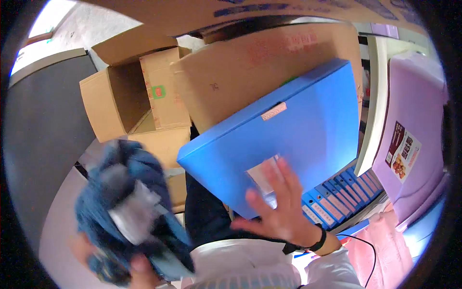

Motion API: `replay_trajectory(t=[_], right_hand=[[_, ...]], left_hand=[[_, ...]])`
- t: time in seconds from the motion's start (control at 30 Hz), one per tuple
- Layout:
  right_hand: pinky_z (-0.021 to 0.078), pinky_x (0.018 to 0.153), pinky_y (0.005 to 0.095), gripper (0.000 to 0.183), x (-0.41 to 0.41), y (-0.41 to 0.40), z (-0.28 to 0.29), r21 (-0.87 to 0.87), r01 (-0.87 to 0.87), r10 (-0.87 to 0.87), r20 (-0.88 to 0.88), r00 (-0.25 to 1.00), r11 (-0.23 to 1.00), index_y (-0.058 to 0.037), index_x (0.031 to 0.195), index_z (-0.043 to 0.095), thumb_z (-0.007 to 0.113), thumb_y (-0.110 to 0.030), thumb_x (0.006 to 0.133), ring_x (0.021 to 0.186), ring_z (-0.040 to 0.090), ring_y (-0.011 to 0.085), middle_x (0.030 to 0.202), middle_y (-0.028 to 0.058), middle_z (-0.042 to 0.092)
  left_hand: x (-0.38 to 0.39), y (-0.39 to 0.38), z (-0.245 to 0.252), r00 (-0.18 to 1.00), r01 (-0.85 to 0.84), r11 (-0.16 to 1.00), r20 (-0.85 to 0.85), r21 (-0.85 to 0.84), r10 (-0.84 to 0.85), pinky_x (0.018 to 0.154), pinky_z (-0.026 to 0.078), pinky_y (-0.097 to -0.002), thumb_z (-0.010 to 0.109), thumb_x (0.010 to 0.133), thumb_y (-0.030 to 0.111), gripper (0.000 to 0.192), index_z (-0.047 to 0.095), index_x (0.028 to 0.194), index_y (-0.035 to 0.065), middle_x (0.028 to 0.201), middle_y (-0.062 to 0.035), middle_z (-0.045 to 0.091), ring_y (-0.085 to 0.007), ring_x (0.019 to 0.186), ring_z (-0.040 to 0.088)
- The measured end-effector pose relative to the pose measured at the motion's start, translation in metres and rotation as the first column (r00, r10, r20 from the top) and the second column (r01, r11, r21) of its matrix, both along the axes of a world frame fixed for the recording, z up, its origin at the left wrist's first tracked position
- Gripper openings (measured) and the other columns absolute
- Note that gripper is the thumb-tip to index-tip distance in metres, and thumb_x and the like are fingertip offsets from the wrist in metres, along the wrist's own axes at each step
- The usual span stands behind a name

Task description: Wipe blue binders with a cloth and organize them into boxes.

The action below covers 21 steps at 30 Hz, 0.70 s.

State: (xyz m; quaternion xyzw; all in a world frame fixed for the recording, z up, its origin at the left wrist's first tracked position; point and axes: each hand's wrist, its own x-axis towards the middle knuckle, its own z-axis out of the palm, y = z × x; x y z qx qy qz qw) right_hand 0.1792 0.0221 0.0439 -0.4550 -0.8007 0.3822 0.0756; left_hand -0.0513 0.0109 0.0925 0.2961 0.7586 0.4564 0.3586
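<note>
At the lower left, my left hand (pixel 142 271) grips a bundle of dark blue cloth (pixel 95 202), blurred by motion. A whitish piece (pixel 135 216) shows at the middle of the bundle; what it is cannot be made out. My right hand (pixel 285 206), with a black band at the wrist, spreads its fingers over a blue plastic file box (pixel 310 119). Its fingertips overlap a pale label (pixel 261 177) on the box's face; whether they touch it is unclear. The file box leans at a slant against a large cardboard carton (pixel 223 86) and has a small clasp tab (pixel 273 111).
An open cardboard box (pixel 122 97) stands ahead on the left, flaps spread. Several blue binders (pixel 337 198) stand in a row at the right. Beyond them is a purple plastic lid or panel (pixel 411 90) with a printed sticker. A dark grey panel (pixel 47 115) borders the left.
</note>
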Motion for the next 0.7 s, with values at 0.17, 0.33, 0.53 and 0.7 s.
replay_trajectory(t=[0.17,0.33,0.53,0.7], right_hand=[[0.0343,0.107,0.0523,0.064,-0.040,-0.001,0.007,-0.608,0.033,-0.400,-0.480,0.781,0.793,-0.0217,0.141,0.049,0.066,-0.053,0.087,0.134,0.042,0.0318,0.145,0.0219,0.043],[0.0375,0.103,0.0453,0.060,-0.035,0.007,0.031,-0.729,0.251,-0.651,-0.335,0.681,0.637,-0.0101,0.134,0.049,0.067,-0.045,0.089,0.123,0.048,0.0285,0.134,0.0184,0.048],[0.0403,0.098,0.0362,0.051,0.022,0.026,0.063,-0.255,0.664,-0.710,-0.281,0.645,0.703,-0.0002,0.124,0.049,0.068,-0.034,0.091,0.110,0.052,0.0219,0.119,0.0125,0.053],[0.0411,0.098,0.0366,0.042,0.080,0.034,0.080,-0.063,0.793,-0.747,-0.389,0.539,0.606,-0.0028,0.123,0.049,0.065,-0.027,0.092,0.108,0.054,0.0216,0.116,0.0119,0.055]], left_hand=[[0.040,-0.020,-0.005,0.775,0.138,0.925,0.544,0.353,-0.323,0.107,0.038,-0.0508,0.083,0.073,0.045,0.094,0.040,0.141,-0.0032,0.138,-0.0279,0.047,-0.0390,0.124,0.051],[0.032,-0.024,0.014,0.820,0.548,0.818,0.079,0.172,-0.566,0.101,0.039,-0.0486,0.080,0.077,0.039,0.083,0.044,0.138,-0.0033,0.127,-0.0266,0.049,-0.0370,0.115,0.052],[0.015,-0.004,-0.016,0.946,0.229,0.970,-0.217,-0.083,-0.242,0.091,0.044,-0.0410,0.070,0.085,0.015,0.041,0.056,0.119,-0.0018,0.111,-0.0166,0.058,-0.0304,0.103,0.056],[0.051,0.068,-0.045,0.662,0.647,0.737,-0.335,-0.197,-0.671,0.097,0.047,-0.0454,0.080,0.079,0.027,0.067,0.049,0.130,-0.0039,0.127,-0.0254,0.054,-0.0428,0.112,0.056]])
